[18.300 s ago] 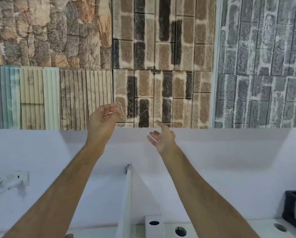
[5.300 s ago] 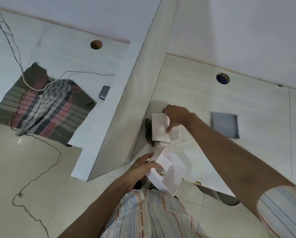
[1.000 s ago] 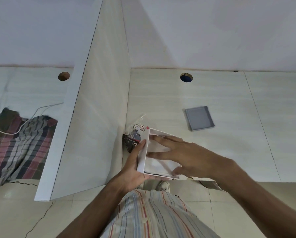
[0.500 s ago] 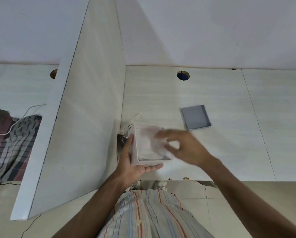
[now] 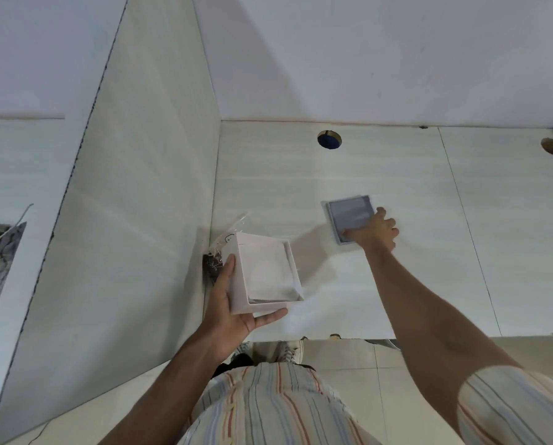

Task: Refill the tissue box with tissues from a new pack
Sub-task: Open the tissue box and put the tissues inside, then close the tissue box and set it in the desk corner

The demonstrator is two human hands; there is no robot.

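Desk point(image 5: 397, 284): left hand point(image 5: 233, 313) cradles filled tissue box point(image 5: 265, 273).

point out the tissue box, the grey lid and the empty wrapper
tissue box point(image 5: 265, 273), head view, on the tissues inside the open box.
grey lid point(image 5: 349, 216), head view, its flat top.
empty wrapper point(image 5: 225, 232), head view, crumpled clear plastic.

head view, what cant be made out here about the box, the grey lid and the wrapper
- Tissue box, head view: its underside and near wall are covered by the left hand; how deep the tissues go is hidden by its walls.
- Grey lid: blurred; the right hand covers its near corner, so the grip is unclear.
- Plastic wrapper: mostly behind the box, print too small.
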